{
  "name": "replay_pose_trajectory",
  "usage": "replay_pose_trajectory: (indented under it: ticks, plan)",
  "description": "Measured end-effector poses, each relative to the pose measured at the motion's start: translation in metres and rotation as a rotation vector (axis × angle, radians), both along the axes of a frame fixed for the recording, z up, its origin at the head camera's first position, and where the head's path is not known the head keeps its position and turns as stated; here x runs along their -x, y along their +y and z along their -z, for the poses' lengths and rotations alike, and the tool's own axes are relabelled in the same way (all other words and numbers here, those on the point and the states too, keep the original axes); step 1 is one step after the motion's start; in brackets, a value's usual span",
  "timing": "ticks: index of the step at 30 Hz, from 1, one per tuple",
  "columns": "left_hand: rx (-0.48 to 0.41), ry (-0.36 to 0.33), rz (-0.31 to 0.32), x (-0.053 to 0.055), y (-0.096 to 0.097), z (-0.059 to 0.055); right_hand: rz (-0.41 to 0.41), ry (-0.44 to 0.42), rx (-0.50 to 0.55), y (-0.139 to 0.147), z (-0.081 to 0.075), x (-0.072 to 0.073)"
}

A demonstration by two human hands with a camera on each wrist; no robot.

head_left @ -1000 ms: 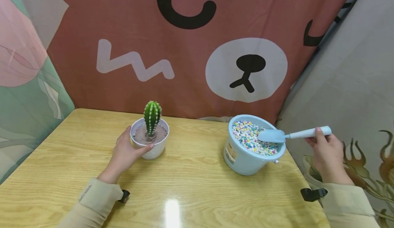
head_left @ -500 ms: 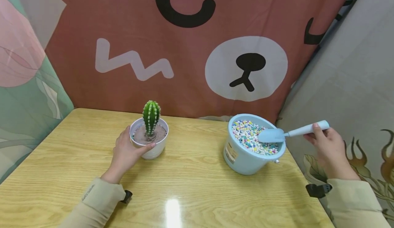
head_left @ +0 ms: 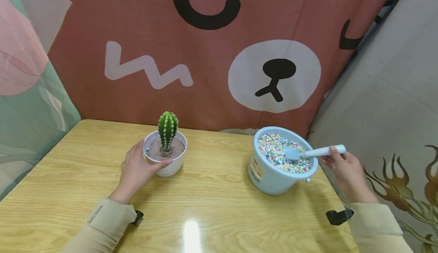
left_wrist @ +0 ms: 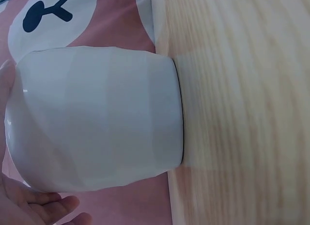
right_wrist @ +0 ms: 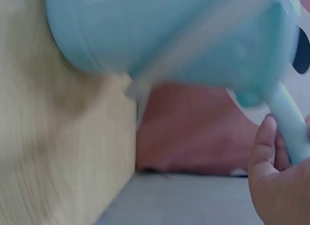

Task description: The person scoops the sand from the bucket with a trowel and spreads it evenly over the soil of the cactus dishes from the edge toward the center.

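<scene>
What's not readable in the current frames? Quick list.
Head: print on the bucket label, too small to read.
Head: front edge of the scoop, apparently hidden in the beads.
Head: left hand fingertips, hidden behind the white pot.
Left wrist: most of that hand, cut off by left edge.
Right wrist: pale band across the bucket, blurred.

We see our left forearm [head_left: 100, 228] and right forearm [head_left: 378, 228] reaching forward, the left hand [head_left: 136, 169] curved with its thumb [head_left: 161, 165] stretched away from its fingers [left_wrist: 55, 212], the right hand [head_left: 349, 174] (well apart from it) pinching, palm partly turned inward.
</scene>
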State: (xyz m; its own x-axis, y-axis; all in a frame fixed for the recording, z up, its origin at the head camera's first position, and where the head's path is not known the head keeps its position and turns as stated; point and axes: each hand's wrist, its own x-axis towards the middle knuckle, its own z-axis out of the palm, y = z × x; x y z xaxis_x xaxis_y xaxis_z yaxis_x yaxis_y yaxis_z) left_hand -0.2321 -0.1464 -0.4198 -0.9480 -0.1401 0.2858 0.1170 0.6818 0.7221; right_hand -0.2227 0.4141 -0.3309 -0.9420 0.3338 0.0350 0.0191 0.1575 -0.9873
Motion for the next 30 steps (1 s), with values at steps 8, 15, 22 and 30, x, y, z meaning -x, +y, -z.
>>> replay_pose_trajectory:
  ticks: [8, 15, 22, 30]
  plan:
    - [-0.001, -0.017, 0.019, 0.000, 0.001, -0.001, 0.048, 0.012, 0.225, -0.017, 0.007, -0.008]
    - [0.001, -0.032, 0.018, -0.001, 0.000, -0.003, 0.097, 0.032, 0.376, -0.020, 0.007, -0.008]
    - [0.007, -0.041, 0.011, -0.002, -0.004, -0.002, 0.121, 0.030, 0.473, -0.019, 0.006, -0.006]
    - [0.008, -0.051, 0.033, 0.000, -0.002, -0.002, 0.138, 0.044, 0.582, -0.011, 0.008, -0.010]
